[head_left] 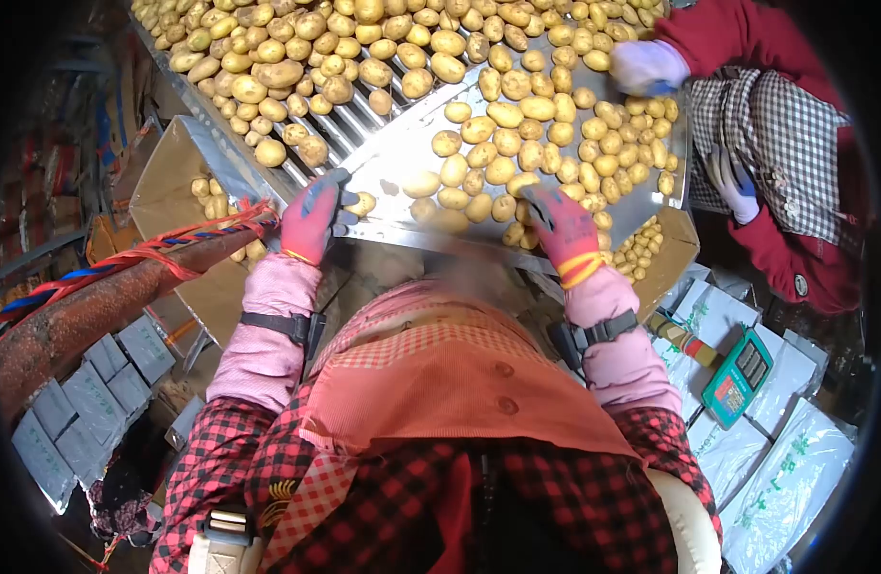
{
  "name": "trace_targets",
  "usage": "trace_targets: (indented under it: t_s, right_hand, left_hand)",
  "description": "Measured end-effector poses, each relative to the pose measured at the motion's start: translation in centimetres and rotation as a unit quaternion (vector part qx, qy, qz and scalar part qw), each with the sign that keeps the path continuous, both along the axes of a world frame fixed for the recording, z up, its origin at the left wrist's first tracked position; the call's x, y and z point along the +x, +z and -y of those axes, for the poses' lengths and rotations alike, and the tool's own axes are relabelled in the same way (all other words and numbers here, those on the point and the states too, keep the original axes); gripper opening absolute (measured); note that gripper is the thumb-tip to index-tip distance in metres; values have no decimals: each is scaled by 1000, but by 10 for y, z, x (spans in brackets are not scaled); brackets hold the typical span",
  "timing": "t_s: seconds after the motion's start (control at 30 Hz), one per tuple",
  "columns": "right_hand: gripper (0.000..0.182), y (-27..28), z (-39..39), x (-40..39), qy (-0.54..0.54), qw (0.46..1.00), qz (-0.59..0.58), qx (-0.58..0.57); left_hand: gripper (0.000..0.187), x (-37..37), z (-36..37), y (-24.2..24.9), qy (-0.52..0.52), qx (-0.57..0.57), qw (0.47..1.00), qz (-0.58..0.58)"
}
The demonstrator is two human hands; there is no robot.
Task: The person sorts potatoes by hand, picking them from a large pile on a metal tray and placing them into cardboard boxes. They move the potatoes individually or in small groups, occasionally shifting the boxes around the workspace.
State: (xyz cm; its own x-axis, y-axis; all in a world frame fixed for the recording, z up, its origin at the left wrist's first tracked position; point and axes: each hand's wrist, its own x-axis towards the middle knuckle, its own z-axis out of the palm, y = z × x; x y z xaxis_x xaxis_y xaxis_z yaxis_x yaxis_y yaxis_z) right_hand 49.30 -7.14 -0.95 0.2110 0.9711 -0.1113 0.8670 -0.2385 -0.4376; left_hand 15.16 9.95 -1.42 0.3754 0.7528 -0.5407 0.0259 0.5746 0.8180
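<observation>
Many yellow potatoes point(506, 115) lie on a metal sorting table point(369, 172) in front of me. My left hand point(313, 218), in a pink and grey glove, rests at the table's near left edge, fingers apart, beside one small potato point(360, 204). My right hand point(561, 222), gloved alike, is over the near edge with its fingers curled down at several potatoes; its fingertips are partly hidden, and whether it grips one does not show. Bars of a metal roller grate point(350, 124) run beneath the potatoes on the left.
A co-worker's gloved hand point(649, 67) reaches in at the upper right. Cardboard boxes with potatoes stand left point(163, 182) and right point(684, 239). A rusty pole point(115, 297) wrapped in cords juts in from the left. A green scale display point(737, 378) is at right among wrapped cartons point(794, 478).
</observation>
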Motion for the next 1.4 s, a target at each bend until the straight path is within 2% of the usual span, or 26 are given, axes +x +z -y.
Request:
trace_targets:
  t_s: [0.03,0.07,0.17,0.27,0.3,0.33,0.37,0.43,0.5,0.6,0.67,0.7,0.73,0.77,0.8,0.83,0.9,0.97,1.03,1.1,1.13,1.17,1.23,1.3,1.33,1.4]
  right_hand:
    - [47,6,-16,-7,6,1000,20,11]
    - [47,16,-40,-16,11,997,35,-68]
    - [50,-18,-80,-38,-14,970,166,-177]
    - [53,-21,-104,-25,25,968,145,-203]
    - [53,-4,-104,-16,3,980,97,-176]
    - [49,-7,-90,-4,-72,990,-78,-90]
    - [46,-10,-73,10,-138,960,-245,4]
    - [34,-3,-34,26,-276,833,-463,128]
    - [26,20,8,35,-399,681,-590,170]
    - [29,15,50,35,-371,753,-536,92]
    - [27,0,44,13,-210,924,-309,82]
    - [25,-4,32,-5,-109,976,-162,100]
    - [23,9,15,-23,-51,998,-27,27]
    - [24,21,-3,-38,8,993,109,-45]
    - [20,17,-19,-50,11,983,135,-123]
    - [17,11,-34,-58,11,967,160,-199]
    - [21,-42,-50,-64,120,905,280,-296]
    - [24,-34,-70,-68,70,900,215,-373]
    - [31,-10,-50,-59,90,943,191,-255]
    - [33,24,1,-59,-111,991,-48,-54]
    - [33,31,26,-57,-192,943,-270,2]
    - [31,35,50,-53,-273,843,-461,40]
    - [34,18,106,-25,-304,792,-521,93]
    - [40,27,145,14,-210,930,-246,173]
    - [43,32,164,34,-192,954,-86,214]
    - [46,23,201,59,-453,825,-199,272]
  left_hand:
    - [35,-2,-1,-2,-1,0,1000,1]
    - [35,-2,-1,-2,-1,1,1000,-1]
    - [36,-1,-1,-4,-12,7,1000,-15]
    - [39,-1,-2,-7,-18,12,999,-48]
    - [39,-3,-3,-8,-24,9,999,-44]
    - [38,-4,-4,-12,-29,6,999,-37]
    - [38,-5,-5,-15,-31,4,999,-28]
    - [37,-2,-3,-12,-14,-2,1000,-9]
    - [34,3,-1,-6,13,-10,1000,7]
    - [35,18,8,8,-100,-13,994,38]
    - [38,35,21,-3,-208,14,974,88]
    - [39,49,22,-3,-260,72,962,47]
    - [40,57,15,-4,-263,62,963,-8]
    - [41,65,8,-3,-266,54,961,-63]
    - [44,79,12,7,-125,21,992,22]
    - [47,69,-7,-5,-171,284,938,-102]
    - [47,52,-29,-27,-144,313,935,-81]
    - [46,44,-32,-29,-136,244,960,-31]
    - [45,37,-20,-9,-115,169,978,-37]
    - [44,20,-14,-8,-91,181,979,-20]
    - [43,6,-16,-22,-86,259,960,-62]
    - [44,-1,-19,-29,-78,309,943,-97]
    - [46,-11,-25,-36,-58,407,896,-169]
    - [50,-9,-37,-34,-64,456,853,-244]
    - [57,-4,-42,-35,-62,464,826,-315]
    - [67,7,-53,-36,-113,445,775,-433]
